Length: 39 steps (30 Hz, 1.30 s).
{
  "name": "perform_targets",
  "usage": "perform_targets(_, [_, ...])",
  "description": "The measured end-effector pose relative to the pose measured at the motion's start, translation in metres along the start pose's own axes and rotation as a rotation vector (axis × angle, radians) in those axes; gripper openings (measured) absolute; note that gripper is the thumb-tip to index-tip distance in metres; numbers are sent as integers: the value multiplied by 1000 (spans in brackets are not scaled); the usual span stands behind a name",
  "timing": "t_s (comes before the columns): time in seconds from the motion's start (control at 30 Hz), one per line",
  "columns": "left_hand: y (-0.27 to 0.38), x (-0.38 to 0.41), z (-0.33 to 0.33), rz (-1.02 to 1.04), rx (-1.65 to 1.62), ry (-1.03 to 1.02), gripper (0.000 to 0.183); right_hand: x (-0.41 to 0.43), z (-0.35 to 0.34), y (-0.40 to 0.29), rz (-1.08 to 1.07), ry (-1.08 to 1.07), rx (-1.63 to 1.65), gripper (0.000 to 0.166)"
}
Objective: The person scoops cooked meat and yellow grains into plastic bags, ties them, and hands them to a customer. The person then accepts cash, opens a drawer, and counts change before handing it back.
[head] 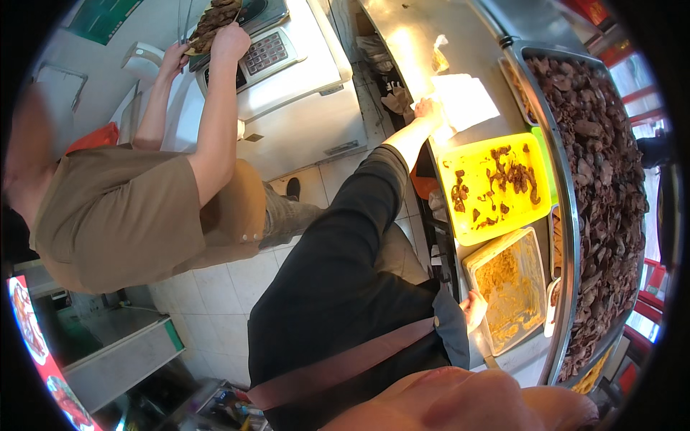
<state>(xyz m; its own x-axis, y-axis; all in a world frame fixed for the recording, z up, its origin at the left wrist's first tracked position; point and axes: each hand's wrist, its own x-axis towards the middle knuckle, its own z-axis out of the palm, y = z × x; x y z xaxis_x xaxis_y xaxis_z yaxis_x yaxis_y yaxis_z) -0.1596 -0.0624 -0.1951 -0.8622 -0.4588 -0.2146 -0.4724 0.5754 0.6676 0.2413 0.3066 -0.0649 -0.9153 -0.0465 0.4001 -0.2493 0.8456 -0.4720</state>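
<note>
My left hand (428,110) reaches across the metal counter, its fingers closed at the near edge of a stack of white sheets (468,102), paper or thin bags; glare blurs the fingertips. Beyond the stack lies a small clear bag (440,56) with something yellow in it. A yellow plastic tray (488,223) holds scattered dark brown meat pieces. Beside it, a clear plastic container (531,301) has orange-brown crumbs or sauce over its bottom. My right hand (474,310) is against this container's near wall, fingers bent; whether it grips the wall is unclear.
A large metal-rimmed tray (568,215) heaped with dark sliced meat borders the counter's far side. To my left, a co-worker (124,215) holds tongs (184,24) and a load of brown meat near a weighing scale (267,54) on a white chest. Tiled floor (226,291) lies behind me.
</note>
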Motion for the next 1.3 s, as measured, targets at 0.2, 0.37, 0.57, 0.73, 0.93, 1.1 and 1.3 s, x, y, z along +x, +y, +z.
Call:
perform_targets(0.2, [2,-19,-1,294,203,142,32,2,3,-10,20,-24,18,27])
perform_targets(0.37, [3,13,-10,-4,-309,219,22,20,8,-19,-35,-61,68,29])
perform_targets(0.57, [102,-131,-46,1043,-435,303,16,58,14,-35,86,-36,148,31])
perform_targets(0.73, [117,-268,-43,953,-640,-523,12,129,-3,-75,87,104,273,73])
perform_targets(0.93, [113,-308,-41,619,-562,-1237,17,103,-7,-50,312,-68,453,46])
perform_targets(1.1, [135,-312,-41,566,-610,-1315,35,80,-21,-36,434,58,392,7])
perform_targets(1.3, [140,-351,-20,765,-500,-1517,25,64,-70,-7,783,408,949,10])
